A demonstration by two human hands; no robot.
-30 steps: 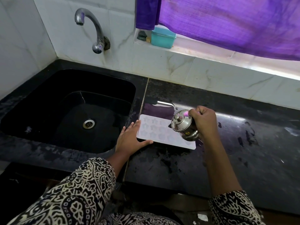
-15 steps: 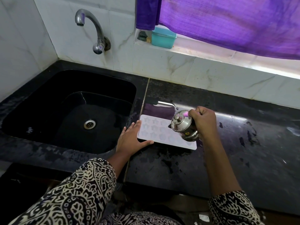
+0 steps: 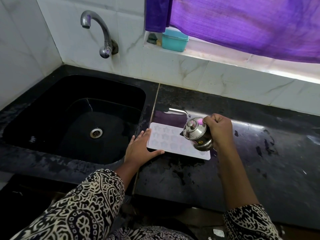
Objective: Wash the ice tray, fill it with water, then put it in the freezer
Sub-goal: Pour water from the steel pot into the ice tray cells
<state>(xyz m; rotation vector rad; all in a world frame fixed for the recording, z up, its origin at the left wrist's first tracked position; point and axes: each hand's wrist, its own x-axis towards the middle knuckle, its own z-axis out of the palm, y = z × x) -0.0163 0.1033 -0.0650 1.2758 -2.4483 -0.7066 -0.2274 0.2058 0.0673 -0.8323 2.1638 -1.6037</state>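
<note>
A white ice tray (image 3: 166, 139) with shaped moulds lies flat on the black counter (image 3: 259, 153), just right of the sink. My left hand (image 3: 141, 149) rests flat against the tray's left end, fingers spread, thumb along its near edge. My right hand (image 3: 219, 129) grips a small steel lidded pot (image 3: 196, 133), tilted leftward over the tray's right half. The pot hides part of the tray beneath it. I cannot tell whether water is running from the pot.
The black sink (image 3: 74, 118) with its drain is at the left, a steel tap (image 3: 102, 35) on the tiled wall above it. A teal box (image 3: 174, 40) stands on the window ledge under a purple curtain (image 3: 242, 23). Wet patches spot the counter.
Almost nothing differs. The pot stays tilted over the tray's right half and both hands keep their places.
</note>
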